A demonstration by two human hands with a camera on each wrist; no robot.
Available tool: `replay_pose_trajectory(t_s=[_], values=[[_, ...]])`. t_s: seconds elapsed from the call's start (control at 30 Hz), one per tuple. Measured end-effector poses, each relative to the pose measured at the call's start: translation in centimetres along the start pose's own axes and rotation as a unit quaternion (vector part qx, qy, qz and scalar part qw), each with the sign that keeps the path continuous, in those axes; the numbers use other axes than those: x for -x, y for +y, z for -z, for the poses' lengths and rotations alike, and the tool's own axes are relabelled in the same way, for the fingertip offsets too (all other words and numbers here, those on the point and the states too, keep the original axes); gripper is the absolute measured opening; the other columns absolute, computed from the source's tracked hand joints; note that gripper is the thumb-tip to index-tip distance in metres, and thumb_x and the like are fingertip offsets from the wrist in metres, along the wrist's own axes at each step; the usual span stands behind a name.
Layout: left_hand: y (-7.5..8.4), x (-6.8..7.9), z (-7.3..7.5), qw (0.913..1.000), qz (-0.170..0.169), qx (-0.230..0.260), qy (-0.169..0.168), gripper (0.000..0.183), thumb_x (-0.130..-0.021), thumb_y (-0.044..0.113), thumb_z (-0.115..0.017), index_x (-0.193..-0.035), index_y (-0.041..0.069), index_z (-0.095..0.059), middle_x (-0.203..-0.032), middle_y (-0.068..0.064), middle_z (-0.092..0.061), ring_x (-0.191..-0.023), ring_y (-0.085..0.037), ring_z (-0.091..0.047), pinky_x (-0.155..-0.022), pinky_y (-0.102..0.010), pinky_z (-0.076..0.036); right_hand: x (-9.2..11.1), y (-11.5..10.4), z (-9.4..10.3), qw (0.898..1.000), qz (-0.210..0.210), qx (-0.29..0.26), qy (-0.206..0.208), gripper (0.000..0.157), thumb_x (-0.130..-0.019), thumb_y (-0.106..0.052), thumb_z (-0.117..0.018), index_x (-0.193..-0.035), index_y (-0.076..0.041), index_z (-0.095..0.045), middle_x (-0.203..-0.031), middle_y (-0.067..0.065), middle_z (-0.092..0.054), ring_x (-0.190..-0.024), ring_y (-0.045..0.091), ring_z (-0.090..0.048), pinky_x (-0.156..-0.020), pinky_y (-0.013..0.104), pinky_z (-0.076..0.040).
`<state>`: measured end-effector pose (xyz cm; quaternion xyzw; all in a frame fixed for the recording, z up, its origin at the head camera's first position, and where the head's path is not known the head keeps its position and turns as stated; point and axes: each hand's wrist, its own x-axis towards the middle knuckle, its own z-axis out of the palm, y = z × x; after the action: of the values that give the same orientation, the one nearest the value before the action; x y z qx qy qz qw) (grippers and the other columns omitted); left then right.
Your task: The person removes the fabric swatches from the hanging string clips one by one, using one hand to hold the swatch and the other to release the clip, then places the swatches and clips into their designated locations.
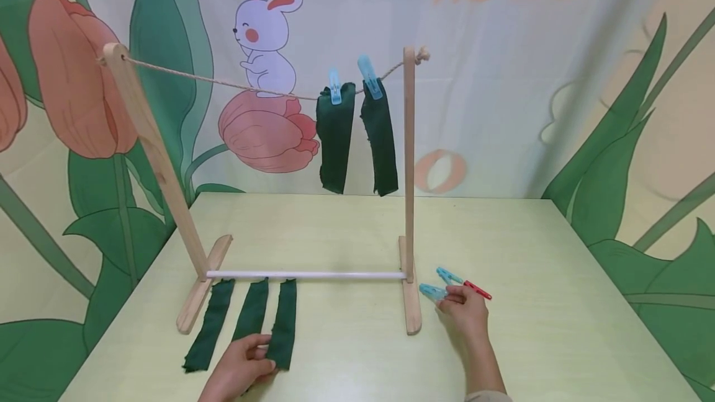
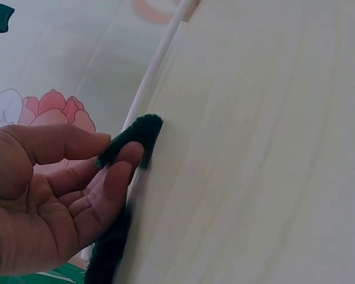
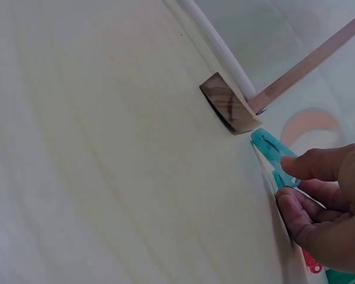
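My left hand (image 1: 237, 365) pinches the near end of the rightmost dark green cloth strip (image 1: 283, 321) on the table. In the left wrist view, that strip's end (image 2: 145, 125) bends up between thumb and fingers. Two more green strips lie to its left, the far-left one (image 1: 209, 330) and a middle one (image 1: 252, 312) partly behind the hand. My right hand (image 1: 468, 315) holds a light blue clothespin (image 1: 432, 291) between thumb and fingers, seen closely in the right wrist view as a blue clothespin (image 3: 269, 148). Beside it lie another blue clothespin (image 1: 447, 275) and a red one (image 1: 478, 290).
A wooden rack spans the table, with a left post (image 1: 159, 160), a right post (image 1: 409, 172) and a white bottom bar (image 1: 307, 275). From its sagging rope (image 1: 223, 83) hang two green strips (image 1: 335, 147), each under a blue clothespin (image 1: 368, 76). A printed curtain stands behind.
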<state>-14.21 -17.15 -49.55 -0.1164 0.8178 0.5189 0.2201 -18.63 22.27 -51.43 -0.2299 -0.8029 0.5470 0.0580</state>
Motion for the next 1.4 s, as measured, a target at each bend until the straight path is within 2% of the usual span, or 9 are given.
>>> replay_pose_trajectory(t_s=[0.17,0.4,0.5,0.67,0.93,1.17,1.27,1.3,1.4], values=[[0.1,0.1,0.2,0.9999,0.005,0.016,0.000,0.045,-0.080,-0.007,-0.064,-0.123,-0.011,-0.049,-0.088,-0.013,-0.057,-0.071,-0.018,-0.059,-0.065,-0.033,-0.053,0.0,-0.2,0.0,1.000,-0.003,0.006,0.003,0.034,-0.077,0.003,-0.072,-0.109,0.005,-0.059,-0.095,0.017,-0.059,-0.084,0.027,-0.058,-0.075,0.033,-0.051],[0.2,0.7,0.7,0.9998,0.010,0.011,0.009,0.042,-0.083,-0.005,-0.062,-0.123,-0.009,-0.051,-0.086,-0.012,-0.057,-0.070,-0.019,-0.058,-0.064,-0.033,-0.052,0.3,-0.6,0.2,1.000,-0.008,0.008,-0.008,0.038,-0.080,-0.003,-0.071,-0.114,0.005,-0.057,-0.106,0.021,-0.058,-0.097,0.033,-0.055,-0.083,0.039,-0.048],[0.2,1.0,0.9,0.9997,0.009,0.020,0.011,0.040,-0.084,-0.006,-0.060,-0.123,-0.008,-0.051,-0.085,-0.010,-0.059,-0.071,-0.020,-0.058,-0.065,-0.033,-0.052,0.5,-0.7,0.4,1.000,0.000,0.012,-0.011,0.038,-0.081,-0.006,-0.071,-0.114,0.005,-0.058,-0.105,0.020,-0.058,-0.097,0.032,-0.053,-0.081,0.035,-0.049],[0.3,1.4,0.9,0.9994,-0.003,0.035,-0.006,0.036,-0.086,-0.005,-0.058,-0.121,-0.008,-0.052,-0.084,-0.008,-0.062,-0.073,-0.020,-0.059,-0.066,-0.033,-0.052,0.8,-1.3,0.8,1.000,0.024,-0.002,-0.017,0.038,-0.081,-0.009,-0.071,-0.115,0.005,-0.058,-0.106,0.019,-0.057,-0.096,0.030,-0.054,-0.074,0.029,-0.050],[1.1,2.2,1.2,0.9996,-0.019,0.023,-0.004,0.038,-0.086,-0.004,-0.058,-0.122,-0.009,-0.051,-0.086,-0.008,-0.063,-0.073,-0.020,-0.058,-0.065,-0.034,-0.052,1.5,-3.7,1.4,0.998,0.054,-0.017,-0.028,0.039,-0.085,-0.014,-0.068,-0.118,0.003,-0.056,-0.116,0.021,-0.055,-0.103,0.029,-0.051,-0.083,0.032,-0.045],[2.2,2.4,2.0,0.9987,-0.039,0.032,0.009,0.040,-0.087,-0.001,-0.060,-0.125,-0.008,-0.049,-0.087,-0.010,-0.064,-0.076,-0.023,-0.060,-0.070,-0.037,-0.053,2.0,-5.5,1.5,0.995,0.079,-0.051,-0.021,0.035,-0.084,-0.009,-0.069,-0.115,0.002,-0.058,-0.114,0.020,-0.056,-0.098,0.025,-0.052,-0.073,0.017,-0.045],[2.8,2.5,2.1,0.9974,-0.049,0.049,0.017,0.040,-0.089,0.004,-0.061,-0.126,-0.006,-0.050,-0.088,-0.011,-0.064,-0.077,-0.024,-0.060,-0.070,-0.038,-0.053,2.1,-6.3,1.5,0.994,0.090,-0.051,-0.017,0.034,-0.084,-0.011,-0.069,-0.114,0.000,-0.058,-0.113,0.019,-0.058,-0.097,0.025,-0.053,-0.077,0.023,-0.046],[3.0,2.5,2.2,0.9971,-0.052,0.052,0.021,0.040,-0.089,0.005,-0.061,-0.126,-0.005,-0.050,-0.089,-0.011,-0.063,-0.078,-0.025,-0.060,-0.070,-0.039,-0.052,2.1,-6.5,1.5,0.994,0.095,-0.048,-0.020,0.034,-0.084,-0.012,-0.069,-0.114,-0.001,-0.059,-0.114,0.018,-0.058,-0.098,0.025,-0.054,-0.085,0.027,-0.043],[3.6,2.5,2.1,0.9950,-0.071,0.057,0.041,0.038,-0.089,0.008,-0.061,-0.125,-0.002,-0.053,-0.093,-0.011,-0.064,-0.081,-0.025,-0.061,-0.071,-0.040,-0.051,2.3,-7.1,1.6,0.990,0.123,-0.019,-0.058,0.036,-0.085,-0.015,-0.068,-0.118,-0.003,-0.058,-0.115,0.015,-0.058,-0.101,0.026,-0.054,-0.089,0.040,-0.042]])
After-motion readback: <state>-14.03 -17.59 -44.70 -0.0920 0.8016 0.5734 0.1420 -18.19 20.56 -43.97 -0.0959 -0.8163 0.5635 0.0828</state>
